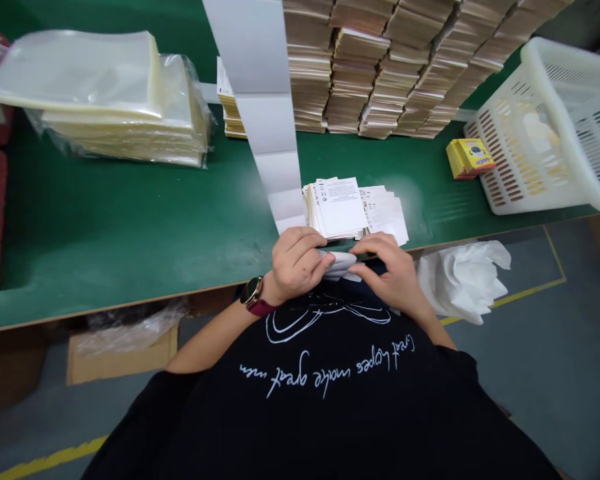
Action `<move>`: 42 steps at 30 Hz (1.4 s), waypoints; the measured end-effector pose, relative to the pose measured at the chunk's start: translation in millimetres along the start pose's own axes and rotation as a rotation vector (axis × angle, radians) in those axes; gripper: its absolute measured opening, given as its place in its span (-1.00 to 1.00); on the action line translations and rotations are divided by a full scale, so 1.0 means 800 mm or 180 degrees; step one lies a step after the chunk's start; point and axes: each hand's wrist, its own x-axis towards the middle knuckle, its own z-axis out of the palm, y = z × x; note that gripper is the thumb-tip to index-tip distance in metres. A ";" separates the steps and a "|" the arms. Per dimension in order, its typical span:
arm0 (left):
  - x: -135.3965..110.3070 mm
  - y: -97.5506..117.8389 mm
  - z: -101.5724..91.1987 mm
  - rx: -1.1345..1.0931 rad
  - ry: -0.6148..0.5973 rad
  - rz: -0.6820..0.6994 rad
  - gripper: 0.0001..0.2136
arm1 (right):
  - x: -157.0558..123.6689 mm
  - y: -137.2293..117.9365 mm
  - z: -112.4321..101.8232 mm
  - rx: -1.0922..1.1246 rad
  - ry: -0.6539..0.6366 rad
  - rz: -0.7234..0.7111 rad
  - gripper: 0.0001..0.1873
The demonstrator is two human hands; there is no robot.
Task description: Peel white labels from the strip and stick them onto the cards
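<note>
My left hand, with a watch on its wrist, is closed around one end of a folded white paper at the table's front edge. At the other end, my right hand pinches the paper between thumb and fingers. Part of the paper is hidden by the left fingers. Just beyond both hands lies a pile of white printed cards or leaflets. A second, fanned batch of white leaflets rests against its right side.
A pale segmented strip rises behind the left hand. Tall paper stacks line the back. Clear plastic bags lie left on the green table. Yellow boxes and a white basket stand right; a white bag sits below.
</note>
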 end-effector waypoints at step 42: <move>0.013 0.007 0.001 0.0438 -0.0604 0.0422 -0.98 | 0.103 0.017 0.017 -0.0168 0.0422 0.0696 -0.87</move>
